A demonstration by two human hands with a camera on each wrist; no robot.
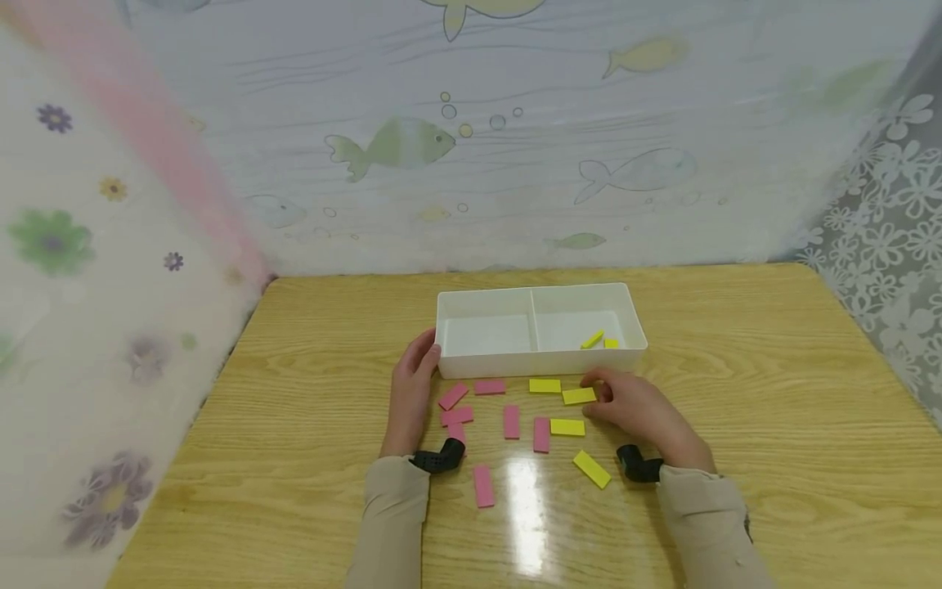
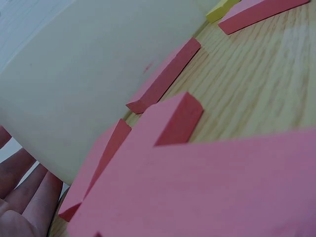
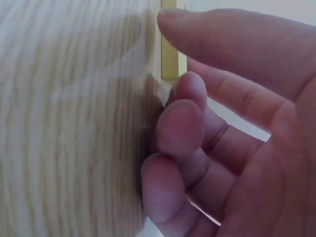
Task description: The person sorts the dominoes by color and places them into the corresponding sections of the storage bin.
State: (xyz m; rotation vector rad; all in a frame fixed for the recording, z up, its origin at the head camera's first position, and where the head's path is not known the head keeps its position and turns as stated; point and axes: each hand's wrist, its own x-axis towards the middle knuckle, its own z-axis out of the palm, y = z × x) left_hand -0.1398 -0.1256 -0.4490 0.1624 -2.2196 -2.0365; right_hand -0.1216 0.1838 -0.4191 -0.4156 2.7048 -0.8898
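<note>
A white two-part box [image 1: 478, 366] stands at the middle of the table. My left hand [image 1: 414, 384] holds its left end, thumb near the front corner; in the left wrist view the fingers [image 2: 42, 197] show past that end wall. My right hand [image 1: 636, 409] is just in front of the box, thumb and index finger around the right end of a yellow block [image 1: 579, 396]. The right wrist view shows the thumb [image 3: 197, 32] over this block [image 3: 171, 61], the other fingers curled. Two yellow pieces [image 1: 593, 339] lie in the box's right compartment; the left one is bare.
Three other yellow blocks [image 1: 567, 427] lie on the wooden table [image 1: 309, 491] before the box. Several pink blocks [image 1: 511, 422] are scattered to their left, some overlapping near the left wrist. A patterned curtain [image 1: 515, 204] hangs behind the table.
</note>
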